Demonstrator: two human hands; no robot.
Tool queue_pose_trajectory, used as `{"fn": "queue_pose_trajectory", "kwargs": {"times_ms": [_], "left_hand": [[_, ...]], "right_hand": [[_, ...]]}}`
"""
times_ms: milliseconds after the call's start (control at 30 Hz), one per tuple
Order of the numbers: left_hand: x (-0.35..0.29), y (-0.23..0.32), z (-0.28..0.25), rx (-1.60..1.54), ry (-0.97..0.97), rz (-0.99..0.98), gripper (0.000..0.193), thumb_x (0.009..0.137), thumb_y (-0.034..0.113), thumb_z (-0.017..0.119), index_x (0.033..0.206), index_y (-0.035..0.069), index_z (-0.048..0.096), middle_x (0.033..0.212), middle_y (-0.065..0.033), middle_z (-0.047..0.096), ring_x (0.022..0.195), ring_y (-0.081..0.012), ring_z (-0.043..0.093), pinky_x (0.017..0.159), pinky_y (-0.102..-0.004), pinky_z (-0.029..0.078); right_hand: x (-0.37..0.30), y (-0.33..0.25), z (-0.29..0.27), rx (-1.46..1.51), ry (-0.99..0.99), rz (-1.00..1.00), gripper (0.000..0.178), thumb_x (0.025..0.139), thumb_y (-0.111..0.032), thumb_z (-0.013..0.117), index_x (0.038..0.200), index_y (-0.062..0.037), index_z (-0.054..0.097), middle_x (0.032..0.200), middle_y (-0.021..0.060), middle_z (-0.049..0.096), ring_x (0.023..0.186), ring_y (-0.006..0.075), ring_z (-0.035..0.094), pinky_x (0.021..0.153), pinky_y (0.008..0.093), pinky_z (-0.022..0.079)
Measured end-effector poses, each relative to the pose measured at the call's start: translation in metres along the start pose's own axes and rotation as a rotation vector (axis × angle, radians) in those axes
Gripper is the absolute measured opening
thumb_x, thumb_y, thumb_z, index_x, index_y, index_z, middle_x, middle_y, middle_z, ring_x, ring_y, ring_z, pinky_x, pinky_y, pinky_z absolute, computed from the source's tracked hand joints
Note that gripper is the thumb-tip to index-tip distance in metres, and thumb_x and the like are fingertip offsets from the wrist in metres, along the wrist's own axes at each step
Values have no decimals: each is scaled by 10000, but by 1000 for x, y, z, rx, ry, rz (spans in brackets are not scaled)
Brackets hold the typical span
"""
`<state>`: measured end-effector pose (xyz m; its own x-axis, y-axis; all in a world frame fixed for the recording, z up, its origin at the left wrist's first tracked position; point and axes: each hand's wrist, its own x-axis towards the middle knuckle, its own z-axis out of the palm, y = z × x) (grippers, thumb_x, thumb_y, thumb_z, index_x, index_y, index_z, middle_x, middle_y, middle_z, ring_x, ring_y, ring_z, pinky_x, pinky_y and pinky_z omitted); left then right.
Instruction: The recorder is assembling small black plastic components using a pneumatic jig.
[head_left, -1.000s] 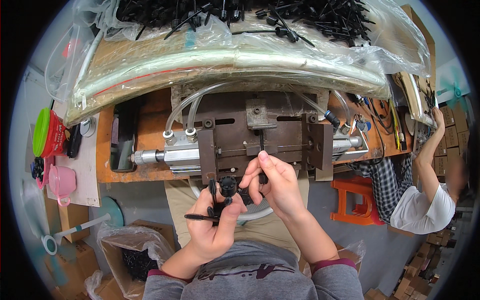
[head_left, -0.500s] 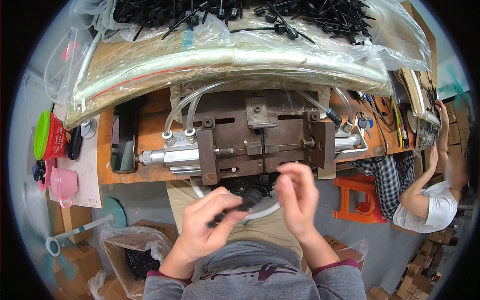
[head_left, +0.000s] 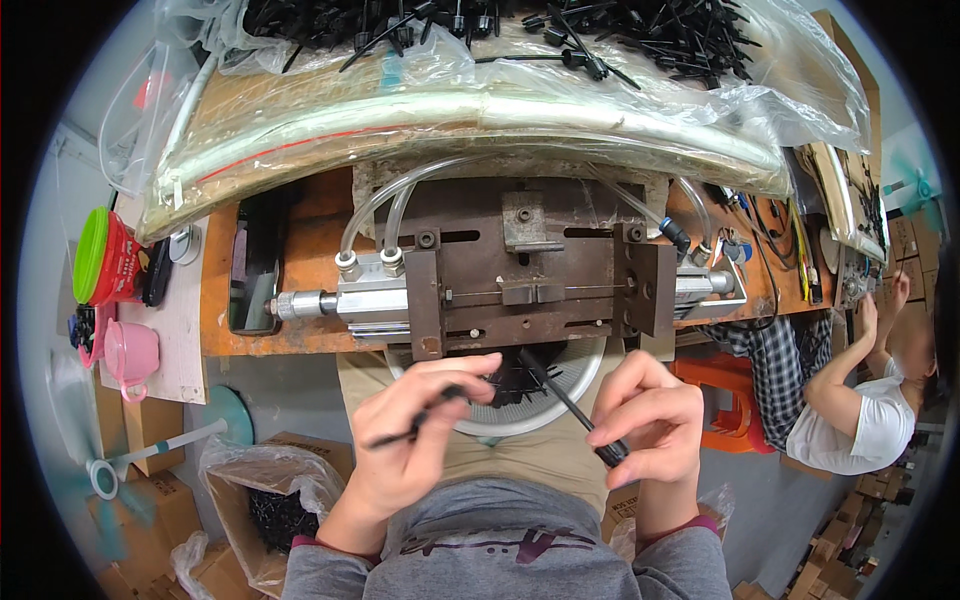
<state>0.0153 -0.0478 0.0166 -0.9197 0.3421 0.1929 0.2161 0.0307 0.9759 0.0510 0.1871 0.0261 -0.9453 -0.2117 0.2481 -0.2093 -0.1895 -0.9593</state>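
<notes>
My right hand (head_left: 655,415) pinches a thin black rod with a ribbed cap (head_left: 570,402); the cap end is by the fingers and the rod points up and left toward the machine. In my left hand (head_left: 395,460), thumb and fingers close on a dark, blurred black rod-like part (head_left: 447,394); whether it is one piece or more I cannot tell. Both hands are in front of a brown metal clamping fixture (head_left: 470,265), apart from it. Nothing stands between its small central jaws (head_left: 533,291). Below, on my lap, a round pale basket (head_left: 518,420) contains black parts.
Air cylinders (head_left: 375,300) with clear hoses (head_left: 372,205) flank the fixture on the wooden bench (head_left: 300,345). A plastic-lined box (head_left: 480,110) of black parts stands behind. Pink cup (head_left: 131,352) at left; another person (head_left: 850,410) sits at right. An orange stool (head_left: 725,385) is beside the bench.
The black rod that stood in the fixture's jaws is out of them, and my right hand, empty before, now holds a capped rod. My right hand has moved right and down.
</notes>
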Motion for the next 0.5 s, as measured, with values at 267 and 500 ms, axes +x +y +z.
{"fn": "queue_pose_trajectory", "kwargs": {"times_ms": [267,500], "left_hand": [[-4,1,8,-540,-9,-253,280,1017,270,450,849,45,456,740,-76,562,566,-58,455,512,-184,372],[3,8,16,-526,45,-170,247,1038,258,335,930,49,409,873,-239,631,661,-201,599,660,-308,495]], "right_hand": [[16,28,18,-1149,-23,-226,283,698,-52,724,966,-6,647,1256,171,566,869,248,652,718,313,548],[30,26,24,-1303,-84,-155,293,687,-63,631,971,9,618,1244,174,571,742,206,646,626,307,529]]}}
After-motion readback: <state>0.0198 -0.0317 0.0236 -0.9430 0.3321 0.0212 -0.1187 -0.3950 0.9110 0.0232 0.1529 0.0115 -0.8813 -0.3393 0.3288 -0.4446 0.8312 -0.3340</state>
